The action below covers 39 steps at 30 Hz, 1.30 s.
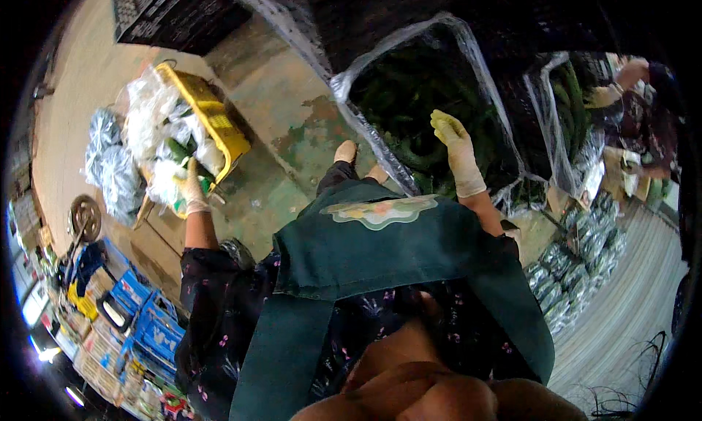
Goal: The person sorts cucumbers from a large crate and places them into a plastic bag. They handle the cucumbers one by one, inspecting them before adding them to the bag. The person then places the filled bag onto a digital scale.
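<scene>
My left hand, in a pale glove with yellowed fingertips, reaches out over a yellow plastic crate. Its fingers lie across a dark green cucumber and appear to grip it; part of the cucumber is hidden behind them. My right hand, gloved the same way, is raised over a plastic-lined container of long green cucumbers. Nothing is held in it, and its fingers are extended. The cucumbers lie in deep shade, so single ones are hard to make out.
Clear plastic bags fill the yellow crate, with tied bags beside it. A dark crate stands beyond. At right, a co-worker's gloved hand is by another lined container. Wrapped packs and blue crates lie nearby.
</scene>
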Tool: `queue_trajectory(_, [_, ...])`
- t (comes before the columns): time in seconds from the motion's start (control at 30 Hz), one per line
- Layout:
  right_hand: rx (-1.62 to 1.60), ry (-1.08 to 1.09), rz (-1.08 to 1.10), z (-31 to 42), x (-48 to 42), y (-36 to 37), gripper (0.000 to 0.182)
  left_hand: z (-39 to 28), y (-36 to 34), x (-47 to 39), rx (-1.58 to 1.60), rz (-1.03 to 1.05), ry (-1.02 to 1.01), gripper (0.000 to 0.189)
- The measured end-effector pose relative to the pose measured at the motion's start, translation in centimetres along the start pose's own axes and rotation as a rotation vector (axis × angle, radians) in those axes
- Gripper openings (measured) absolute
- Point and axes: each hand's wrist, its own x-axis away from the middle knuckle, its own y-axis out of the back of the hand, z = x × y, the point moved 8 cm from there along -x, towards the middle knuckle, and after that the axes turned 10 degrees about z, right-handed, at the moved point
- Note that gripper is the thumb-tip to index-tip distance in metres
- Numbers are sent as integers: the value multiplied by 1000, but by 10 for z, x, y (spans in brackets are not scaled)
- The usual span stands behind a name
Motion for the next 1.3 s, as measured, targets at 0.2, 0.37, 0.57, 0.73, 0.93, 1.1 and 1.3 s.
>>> queue_trajectory(0.2, [310,78,-220,-26,-6,63,34,-13,-180,45,-255,592,-300,32])
queue_trajectory(0.37, [626,-14,-78,-74,-7,52,40,-72,-378,224,-362,1341,-281,32])
queue_trajectory(0.57, [299,-72,-36,-81,38,16,42,1,-535,269,-782,1487,-297,34])
queue_trajectory(0.73, [580,-70,10,-63,75,4,40,95,-633,290,-1682,1683,-1058,28])
queue_trajectory(0.93, [495,-149,32,-74,91,16,35,154,-668,252,-1751,1532,-428,40])
queue_trajectory(1.1, [183,-138,-74,-76,95,35,38,148,-704,242,-1439,1367,-319,72])
queue_trajectory(1.3, [660,232,-154,-15,65,58,41,130,-707,242,-1030,1415,77,67])
